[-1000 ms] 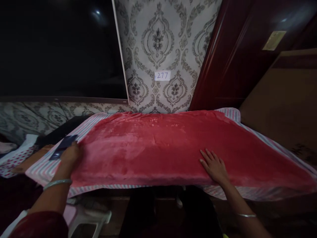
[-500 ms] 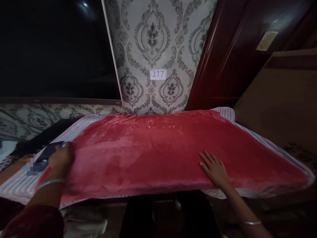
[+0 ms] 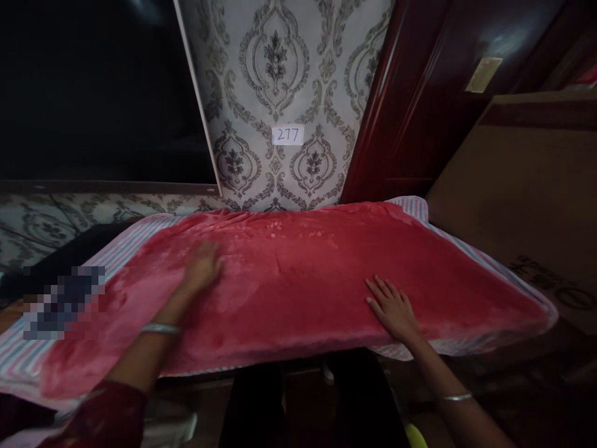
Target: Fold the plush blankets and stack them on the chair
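Two bare hands, the left hand (image 3: 204,266) and the right hand (image 3: 392,310), are over one red plush blanket (image 3: 298,280). The right hand lies palm down on the blanket's near part, right of the middle, its fingers spread and laid flat. The left hand is over the left half, farther from the near edge and well apart from the right; it is blurred, so I cannot tell whether its fingers are spread or pressed together, or how firmly it meets the pile. A pale bracelet (image 3: 161,328) circles the left wrist, a thin silver bangle (image 3: 457,397) the right forearm, and a dark red sleeve (image 3: 109,407) covers the left arm farther back.

The blanket is laid out broad, mostly smooth, with small creases along its far edge. Striped cloth (image 3: 140,233) shows from under it at the left side, the far right corner, the right side and parts of the near edge. Over the left border is a dark shape (image 3: 68,305) covered by coarse squares.

Behind the blanket rises patterned wallpaper (image 3: 275,56) with a white label (image 3: 288,134) reading 277. A large black screen (image 3: 93,93) is to the left; to the right are a glossy dark red panel (image 3: 420,74) and a cardboard box (image 3: 527,168). Dark-clothed legs (image 3: 254,404) show below the near edge.
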### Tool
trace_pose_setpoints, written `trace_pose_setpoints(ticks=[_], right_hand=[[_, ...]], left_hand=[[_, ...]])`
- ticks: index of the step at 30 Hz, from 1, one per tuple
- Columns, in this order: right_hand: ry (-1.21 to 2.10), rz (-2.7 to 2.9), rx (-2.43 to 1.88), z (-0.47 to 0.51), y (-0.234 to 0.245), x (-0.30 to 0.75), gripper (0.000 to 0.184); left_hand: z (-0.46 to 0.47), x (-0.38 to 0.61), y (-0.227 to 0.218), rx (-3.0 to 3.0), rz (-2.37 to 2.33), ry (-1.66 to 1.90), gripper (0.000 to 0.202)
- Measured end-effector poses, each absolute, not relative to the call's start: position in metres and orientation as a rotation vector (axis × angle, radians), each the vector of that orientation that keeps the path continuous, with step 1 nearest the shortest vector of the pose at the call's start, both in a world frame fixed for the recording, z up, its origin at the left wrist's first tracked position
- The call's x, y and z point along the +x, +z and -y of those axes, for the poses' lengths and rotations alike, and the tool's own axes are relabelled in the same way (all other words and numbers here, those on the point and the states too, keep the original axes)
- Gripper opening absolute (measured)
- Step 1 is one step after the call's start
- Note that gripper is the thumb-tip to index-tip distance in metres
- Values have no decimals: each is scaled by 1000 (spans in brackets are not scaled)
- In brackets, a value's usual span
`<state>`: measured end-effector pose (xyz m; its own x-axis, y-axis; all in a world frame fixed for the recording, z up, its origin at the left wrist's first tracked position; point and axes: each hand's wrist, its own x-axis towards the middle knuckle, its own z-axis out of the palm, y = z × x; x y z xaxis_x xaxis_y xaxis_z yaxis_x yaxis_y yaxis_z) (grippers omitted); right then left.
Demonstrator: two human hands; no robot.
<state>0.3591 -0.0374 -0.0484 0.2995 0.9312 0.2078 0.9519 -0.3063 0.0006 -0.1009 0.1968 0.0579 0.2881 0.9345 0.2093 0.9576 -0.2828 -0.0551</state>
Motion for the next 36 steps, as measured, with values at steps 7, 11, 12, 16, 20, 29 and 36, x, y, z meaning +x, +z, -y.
trace_pose_setpoints(ticks=[7, 11, 12, 16, 20, 29, 36], right_hand=[[-182, 1773, -2480, 37, -40, 355, 55], [-140, 1746, -2477, 35, -35, 349, 55], [-121, 1732, -2482, 35, -33, 347, 55], [33, 1711, -2474, 33, -16, 341, 57], [159, 1698, -2419, 36, -1, 367, 56], [-2, 1175, -2619, 78, -17, 481, 54], [-18, 709, -2422, 112, -34, 532, 54]], left_hand=[[-178, 25, 15, -2935, 1213, -259, 66], [-174, 28, 3, -2904, 1213, -270, 61], [-175, 26, 2, -2899, 1210, -275, 60], [-186, 23, 0, -2876, 1220, -285, 58], [-200, 24, -4, -2857, 1143, -363, 58], [-201, 25, 8, -2833, 1112, -582, 51], [-201, 28, 12, -2874, 1074, -706, 37]])
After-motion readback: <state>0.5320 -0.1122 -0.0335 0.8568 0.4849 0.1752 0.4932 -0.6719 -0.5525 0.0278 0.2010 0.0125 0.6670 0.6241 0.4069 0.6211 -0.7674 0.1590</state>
